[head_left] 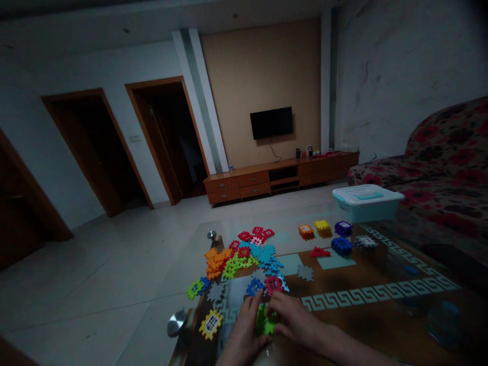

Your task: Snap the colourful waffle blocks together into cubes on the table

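Observation:
Near the table's front edge, my left hand (245, 329) and my right hand (293, 316) close on green interlocking plastic tiles (264, 321) from both sides. The fingers cover part of the tiles, so how many there are is unclear. Just beyond my fingertips lie a blue tile (255, 286) and a dark red tile (273, 285). A yellow tile (211, 324) with a white window-like insert rests left of my left hand. Grey tiles (215, 293) and a lime-green tile (195, 288) are further left.
A loose heap holds orange (217, 262), light blue (263, 252) and red tiles (257, 235). Sorted stacks of orange (305, 232), yellow (322, 229), purple (343, 228), blue (341, 246) and grey tiles (366, 242) stand back right. Behind is a lidded turquoise box (366, 211).

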`<state>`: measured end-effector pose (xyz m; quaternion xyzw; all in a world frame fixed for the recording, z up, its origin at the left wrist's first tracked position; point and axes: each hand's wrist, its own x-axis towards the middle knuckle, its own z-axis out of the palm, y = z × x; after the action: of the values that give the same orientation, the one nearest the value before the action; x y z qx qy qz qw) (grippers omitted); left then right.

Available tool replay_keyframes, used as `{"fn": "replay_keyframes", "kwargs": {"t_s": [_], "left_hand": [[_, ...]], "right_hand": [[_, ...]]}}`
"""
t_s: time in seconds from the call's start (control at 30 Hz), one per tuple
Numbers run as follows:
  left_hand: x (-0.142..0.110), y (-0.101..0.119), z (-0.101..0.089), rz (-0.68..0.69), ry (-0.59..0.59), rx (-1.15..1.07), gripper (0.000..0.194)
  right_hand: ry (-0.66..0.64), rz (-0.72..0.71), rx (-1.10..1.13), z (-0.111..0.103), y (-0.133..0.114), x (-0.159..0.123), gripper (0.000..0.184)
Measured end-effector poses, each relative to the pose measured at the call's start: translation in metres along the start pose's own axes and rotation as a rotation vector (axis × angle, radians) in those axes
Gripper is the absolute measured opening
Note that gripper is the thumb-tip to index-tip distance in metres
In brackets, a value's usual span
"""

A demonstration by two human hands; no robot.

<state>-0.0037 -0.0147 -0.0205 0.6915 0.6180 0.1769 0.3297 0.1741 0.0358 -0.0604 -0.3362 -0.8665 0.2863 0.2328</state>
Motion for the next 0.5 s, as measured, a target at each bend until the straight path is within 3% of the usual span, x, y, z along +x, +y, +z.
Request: {"fn": "replay_keyframes", "kwargs": {"t_s": [0.27, 0.37, 0.5], "left_hand": [[0.003, -0.006, 0.002, 0.037, 0.011, 0.096, 0.088], [0.001, -0.004, 0.002, 0.044, 0.021, 0.098, 0.082], [0.000, 0.001, 0.003, 0.001, -0.004, 0.128, 0.089]], "right_hand": [[0.084, 0.046, 0.034, 0.006, 0.006, 0.006, 0.029], [0.050, 0.111, 0.013, 0.003, 0.009, 0.004, 0.031], [-0.009, 0.123, -0.001, 0.001, 0.011, 0.002, 0.033]]}}
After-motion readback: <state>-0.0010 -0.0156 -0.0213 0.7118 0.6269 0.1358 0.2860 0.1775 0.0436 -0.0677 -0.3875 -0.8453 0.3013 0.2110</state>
